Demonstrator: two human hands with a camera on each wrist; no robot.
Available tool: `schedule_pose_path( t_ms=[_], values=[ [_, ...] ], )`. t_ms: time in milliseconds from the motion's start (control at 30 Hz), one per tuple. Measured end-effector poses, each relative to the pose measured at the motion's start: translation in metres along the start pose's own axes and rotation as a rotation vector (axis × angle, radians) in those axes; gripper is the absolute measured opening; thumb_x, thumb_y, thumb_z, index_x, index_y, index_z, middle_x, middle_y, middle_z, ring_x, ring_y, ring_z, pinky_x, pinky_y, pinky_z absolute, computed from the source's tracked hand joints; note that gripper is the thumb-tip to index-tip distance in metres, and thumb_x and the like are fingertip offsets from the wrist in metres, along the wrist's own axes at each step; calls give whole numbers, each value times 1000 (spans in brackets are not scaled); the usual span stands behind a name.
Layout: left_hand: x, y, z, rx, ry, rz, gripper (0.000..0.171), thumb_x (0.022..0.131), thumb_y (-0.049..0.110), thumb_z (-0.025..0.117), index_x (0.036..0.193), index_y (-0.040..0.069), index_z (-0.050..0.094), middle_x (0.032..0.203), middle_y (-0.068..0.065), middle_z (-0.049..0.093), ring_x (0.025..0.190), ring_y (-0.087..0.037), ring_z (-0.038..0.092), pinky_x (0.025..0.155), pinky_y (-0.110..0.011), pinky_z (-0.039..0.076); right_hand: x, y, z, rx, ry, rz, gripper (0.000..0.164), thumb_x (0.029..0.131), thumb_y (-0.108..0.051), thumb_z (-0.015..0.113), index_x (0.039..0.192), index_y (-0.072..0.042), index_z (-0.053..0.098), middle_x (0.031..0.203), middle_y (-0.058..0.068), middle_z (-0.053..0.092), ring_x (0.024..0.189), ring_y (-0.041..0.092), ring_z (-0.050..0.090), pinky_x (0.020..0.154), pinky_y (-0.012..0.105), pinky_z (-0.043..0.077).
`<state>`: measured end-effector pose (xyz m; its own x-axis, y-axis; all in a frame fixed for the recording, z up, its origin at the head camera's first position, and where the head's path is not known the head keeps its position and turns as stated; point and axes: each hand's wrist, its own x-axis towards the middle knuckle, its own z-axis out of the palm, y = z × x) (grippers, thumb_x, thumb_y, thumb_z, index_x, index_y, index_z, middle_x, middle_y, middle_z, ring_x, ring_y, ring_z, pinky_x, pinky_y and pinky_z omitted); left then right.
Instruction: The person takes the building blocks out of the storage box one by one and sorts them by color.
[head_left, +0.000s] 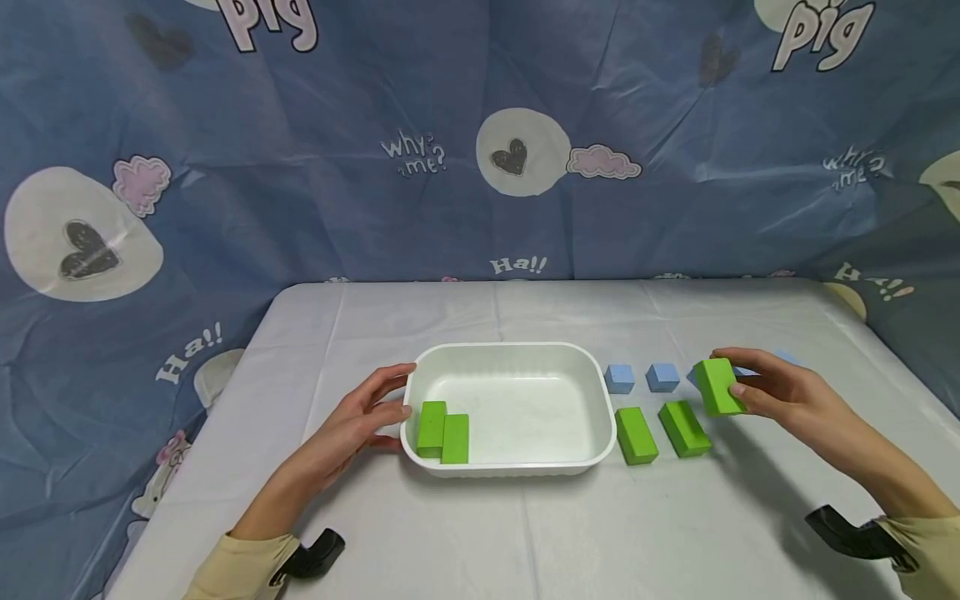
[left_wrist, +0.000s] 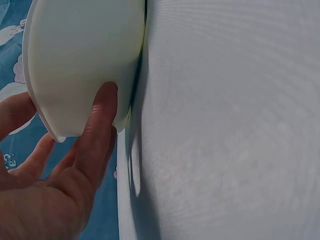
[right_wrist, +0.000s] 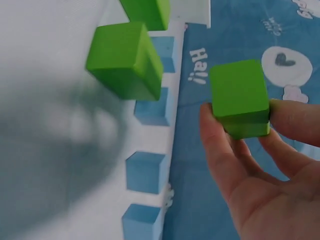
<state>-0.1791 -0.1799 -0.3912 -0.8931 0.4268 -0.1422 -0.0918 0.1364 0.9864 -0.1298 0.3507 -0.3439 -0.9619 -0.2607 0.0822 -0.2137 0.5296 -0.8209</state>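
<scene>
My right hand pinches a green block between thumb and fingers, raised above the table's right side. Seen from the right wrist, that green block is gripped at its sides, one face toward the camera. My left hand touches the left end of a white tray, its fingers fairly straight. In the left wrist view the fingers rest on the tray's outer wall. Two green blocks lie side by side in the tray's near left corner.
Right of the tray, two more green blocks lie on the white table. Behind them runs a row of several blue blocks, partly hidden by my right hand. A blue printed cloth hangs behind the table.
</scene>
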Motion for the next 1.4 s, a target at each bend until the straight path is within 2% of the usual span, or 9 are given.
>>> schedule_pose_path(
  t_ms=[200,533,900,1000,1133,1200,1400],
  values=[
    [1,0,0,1,7,-3,55,98,20,62,147,23,39,152,-7,36,119,-33,54,81,-45,54,-7,12,-3,-25,44,57,44,102,-13,56,145,-12,47,137,-4,53,106,5,62,79,25,53],
    [0,-1,-1,2,11,-5,55,98,22,63,148,23,39,152,-7,35,121,-33,53,81,-45,53,-15,40,-4,-68,-30,49,48,102,-12,55,147,-4,42,134,-22,47,105,-3,59,75,24,53],
    [1,-1,1,4,16,-13,55,98,21,62,147,23,39,152,-7,35,121,-33,53,82,-45,53,-13,54,-1,-78,-77,47,46,102,-11,55,145,1,42,132,-28,40,107,-11,53,73,28,55],
    [1,0,1,4,13,-11,54,98,21,62,147,24,40,152,-6,36,121,-33,53,82,-45,53,-12,56,-2,-99,-80,52,46,102,-11,55,145,2,42,132,-26,40,108,-13,50,73,27,54],
    [1,0,1,7,12,-8,54,98,21,62,147,24,39,152,-6,36,122,-33,53,82,-45,53,-12,59,-4,-167,-77,19,44,102,-7,54,143,4,43,137,-9,42,109,-15,46,76,22,52],
    [2,0,1,8,13,-8,54,98,21,62,147,24,39,152,-6,36,122,-33,52,82,-45,53,-12,60,-4,-187,-71,14,43,102,-7,54,142,4,44,138,-6,42,109,-15,45,78,20,51],
    [1,0,1,3,11,-12,55,98,21,62,148,24,39,152,-7,36,123,-33,52,82,-45,53,-14,60,-5,-192,-59,22,43,102,-9,54,142,3,45,135,-16,41,109,-15,46,78,20,50]
  ],
)
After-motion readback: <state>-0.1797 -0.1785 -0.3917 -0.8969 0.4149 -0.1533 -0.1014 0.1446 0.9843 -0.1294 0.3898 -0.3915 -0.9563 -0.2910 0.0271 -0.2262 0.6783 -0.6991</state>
